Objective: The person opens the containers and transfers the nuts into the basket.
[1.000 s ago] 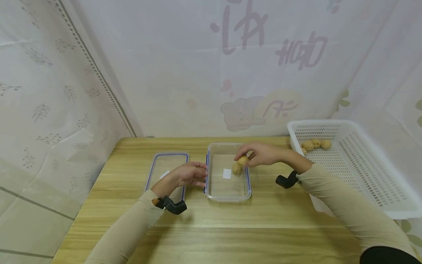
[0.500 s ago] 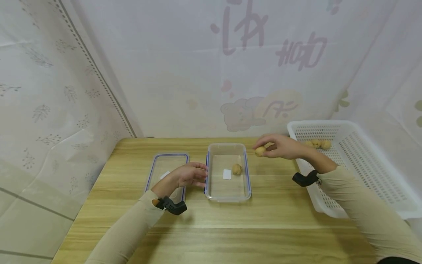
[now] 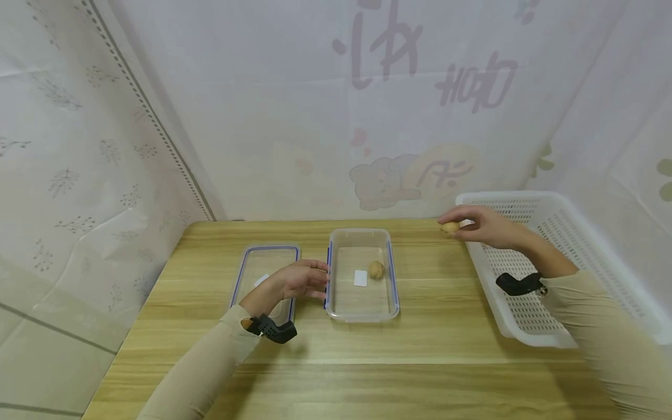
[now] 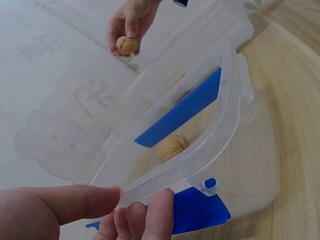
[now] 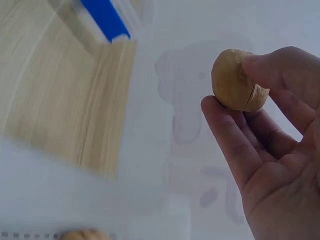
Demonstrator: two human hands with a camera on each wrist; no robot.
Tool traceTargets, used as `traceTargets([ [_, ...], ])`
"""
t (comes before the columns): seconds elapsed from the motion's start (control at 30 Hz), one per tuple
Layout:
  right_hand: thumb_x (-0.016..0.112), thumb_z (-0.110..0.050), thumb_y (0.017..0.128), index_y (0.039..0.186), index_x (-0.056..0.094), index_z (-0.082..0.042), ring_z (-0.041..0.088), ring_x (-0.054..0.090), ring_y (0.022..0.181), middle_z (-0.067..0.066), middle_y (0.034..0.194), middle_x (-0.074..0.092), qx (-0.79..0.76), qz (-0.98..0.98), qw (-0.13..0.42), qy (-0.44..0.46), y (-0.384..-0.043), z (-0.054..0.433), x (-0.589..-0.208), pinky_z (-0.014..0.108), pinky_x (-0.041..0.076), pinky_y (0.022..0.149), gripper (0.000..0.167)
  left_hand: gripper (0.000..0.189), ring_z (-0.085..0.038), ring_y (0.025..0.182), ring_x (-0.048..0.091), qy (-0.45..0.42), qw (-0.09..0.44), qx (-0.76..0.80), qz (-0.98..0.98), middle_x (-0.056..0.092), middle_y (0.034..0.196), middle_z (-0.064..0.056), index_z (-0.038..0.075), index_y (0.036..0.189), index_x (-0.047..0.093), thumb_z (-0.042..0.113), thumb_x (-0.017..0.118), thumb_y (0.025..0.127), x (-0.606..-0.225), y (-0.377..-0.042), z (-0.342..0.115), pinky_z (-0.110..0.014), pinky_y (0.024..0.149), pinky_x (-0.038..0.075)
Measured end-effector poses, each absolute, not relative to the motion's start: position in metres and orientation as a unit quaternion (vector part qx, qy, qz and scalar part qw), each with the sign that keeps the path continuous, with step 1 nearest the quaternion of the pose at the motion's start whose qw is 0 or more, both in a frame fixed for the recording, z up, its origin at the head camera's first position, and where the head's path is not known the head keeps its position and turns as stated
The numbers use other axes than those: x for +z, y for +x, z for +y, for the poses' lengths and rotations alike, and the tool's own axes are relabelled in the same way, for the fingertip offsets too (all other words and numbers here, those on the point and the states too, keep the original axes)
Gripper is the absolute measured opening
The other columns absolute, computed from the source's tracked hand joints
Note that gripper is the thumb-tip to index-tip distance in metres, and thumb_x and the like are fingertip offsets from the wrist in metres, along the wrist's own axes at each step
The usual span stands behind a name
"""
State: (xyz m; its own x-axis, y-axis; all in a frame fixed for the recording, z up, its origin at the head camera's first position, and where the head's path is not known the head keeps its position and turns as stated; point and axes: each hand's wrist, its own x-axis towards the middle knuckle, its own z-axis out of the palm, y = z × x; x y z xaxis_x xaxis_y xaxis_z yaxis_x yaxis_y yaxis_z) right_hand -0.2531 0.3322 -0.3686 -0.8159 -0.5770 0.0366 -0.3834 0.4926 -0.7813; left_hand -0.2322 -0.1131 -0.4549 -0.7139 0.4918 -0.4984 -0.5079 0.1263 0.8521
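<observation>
Pinched between the thumb and fingers of my right hand (image 3: 490,226) is a walnut (image 5: 235,80), held above the table near the left rim of the white basket. My left hand (image 3: 300,280) touches the left side of a clear plastic box (image 3: 362,315), its fingers loosely bent beside the blue latch (image 4: 200,210). Inside the uncovered box, one walnut (image 3: 376,270) lies right of a small white label (image 3: 360,278). Part of another walnut (image 5: 85,235) shows at the bottom of the right wrist view, by the basket's perforated wall.
A clear lid with a blue seal (image 3: 273,249) lies left of the box, partly under my left hand. The white perforated basket (image 3: 499,315) stands on the right, partly covered by my right forearm. Patterned cloth (image 3: 294,116) hangs behind the wooden table (image 3: 336,385).
My right hand has moved from over the box to the basket's left rim, carrying the walnut away. One walnut stays in the box. My left hand has kept its place.
</observation>
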Motion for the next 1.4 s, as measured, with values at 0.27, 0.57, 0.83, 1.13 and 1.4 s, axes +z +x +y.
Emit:
traceTargets([
  [0.27, 0.066, -0.007, 0.1, 0.132, 0.065, -0.003, 0.01, 0.059, 0.1, 0.018, 0.137, 0.056, -0.41, 0.871, 0.085, -0.258, -0.25, 0.366, -0.371, 0.025, 0.057, 0.07, 0.032, 0.031, -0.015, 0.083, 0.061, -0.007, 0.379, 0.659, 0.649, 0.059, 0.09, -0.006, -0.01, 0.129, 0.045, -0.003, 0.053, 0.101, -0.455, -0.232, -0.113, -0.035, 0.08, 0.064],
  [0.57, 0.072, -0.009, 0.096, 0.13, 0.066, -0.002, -0.004, 0.058, 0.104, 0.013, 0.125, 0.067, -0.353, 0.91, 0.042, -0.214, -0.253, 0.401, -0.381, 0.012, 0.05, 0.08, 0.036, 0.03, -0.015, 0.083, 0.059, -0.009, 0.381, 0.658, 0.65, 0.057, 0.089, -0.005, -0.01, 0.129, 0.046, -0.003, 0.054, 0.1, -0.453, -0.232, -0.113, -0.034, 0.081, 0.064],
  [0.83, 0.073, -0.006, 0.094, 0.127, 0.068, 0.001, -0.01, 0.055, 0.102, 0.019, 0.123, 0.068, -0.326, 0.924, 0.024, -0.198, -0.258, 0.426, -0.396, 0.004, 0.044, 0.081, 0.034, 0.028, -0.015, 0.083, 0.059, -0.007, 0.38, 0.659, 0.648, 0.057, 0.089, -0.005, -0.009, 0.126, 0.047, -0.003, 0.054, 0.1, -0.453, -0.232, -0.113, -0.035, 0.081, 0.064],
  [1.13, 0.072, -0.002, 0.092, 0.121, 0.069, 0.006, -0.005, 0.058, 0.096, 0.027, 0.12, 0.068, -0.312, 0.932, 0.033, -0.179, -0.26, 0.442, -0.411, 0.006, 0.047, 0.076, 0.03, 0.026, -0.014, 0.081, 0.059, -0.003, 0.381, 0.659, 0.649, 0.057, 0.088, -0.004, -0.008, 0.125, 0.047, -0.002, 0.054, 0.1, -0.454, -0.232, -0.113, -0.034, 0.08, 0.064],
  [1.4, 0.078, -0.002, 0.087, 0.115, 0.071, 0.004, 0.016, 0.06, 0.101, 0.027, 0.119, 0.067, -0.274, 0.946, 0.053, -0.162, -0.264, 0.446, -0.429, 0.012, 0.047, 0.079, 0.029, 0.025, -0.013, 0.081, 0.059, -0.001, 0.383, 0.659, 0.647, 0.058, 0.088, -0.003, -0.007, 0.124, 0.047, -0.002, 0.053, 0.101, -0.453, -0.232, -0.114, -0.033, 0.08, 0.064],
])
